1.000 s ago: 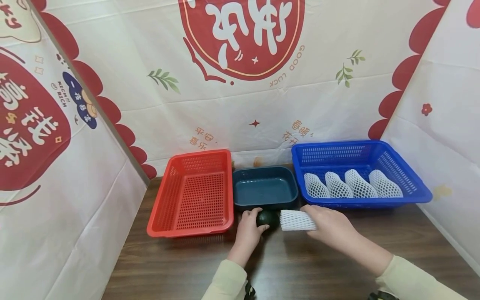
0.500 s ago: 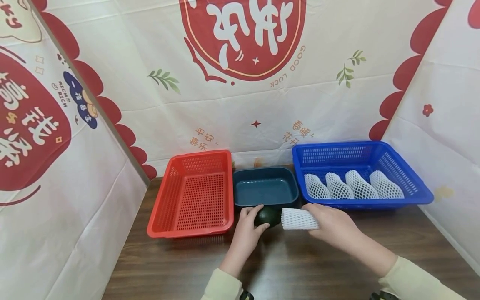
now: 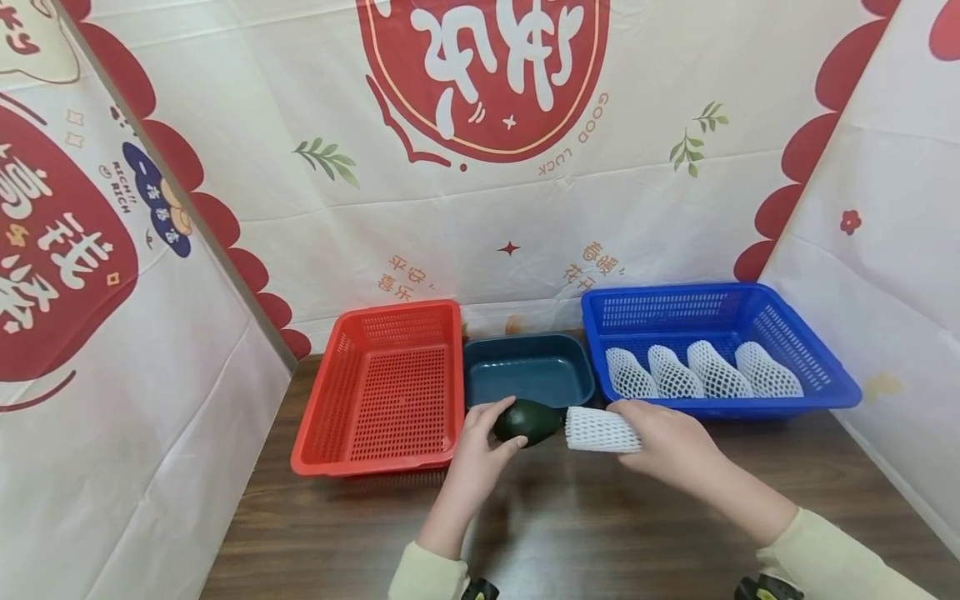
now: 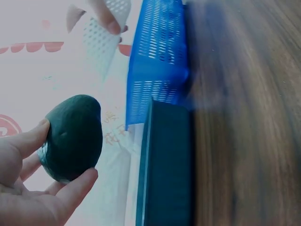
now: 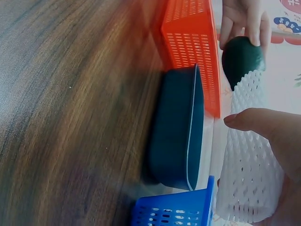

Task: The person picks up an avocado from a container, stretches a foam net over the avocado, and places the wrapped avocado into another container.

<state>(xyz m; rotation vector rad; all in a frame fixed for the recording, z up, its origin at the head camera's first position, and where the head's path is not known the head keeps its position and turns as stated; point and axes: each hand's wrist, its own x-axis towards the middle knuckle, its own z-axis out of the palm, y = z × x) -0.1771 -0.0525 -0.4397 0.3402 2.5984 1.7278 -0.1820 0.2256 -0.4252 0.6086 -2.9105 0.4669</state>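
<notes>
My left hand (image 3: pixel 474 450) grips a dark green avocado (image 3: pixel 528 422) by its round end, thumb below and fingers above. In the left wrist view the avocado (image 4: pixel 74 139) shows whole between thumb and fingers. My right hand (image 3: pixel 667 437) holds a white foam net sleeve (image 3: pixel 600 430), its end pointing left at the avocado's narrow tip. The right wrist view has the thumb lying along the foam net sleeve (image 5: pixel 249 160), with the avocado (image 5: pixel 242 59) just past its far end. Both hands are in front of the dark teal tray (image 3: pixel 528 379).
A red basket (image 3: pixel 302 446) stands left of the teal tray. On the right, a blue basket (image 3: pixel 843 387) holds several net-wrapped fruits (image 3: pixel 717 371) in a row. All stand on a brown wooden table (image 3: pixel 360 533), with printed cloth (image 3: pixel 480 217) behind and at both sides.
My left hand has drawn the avocado slightly left and up, so more of it shows outside the net sleeve. The right hand and sleeve have shifted only a little.
</notes>
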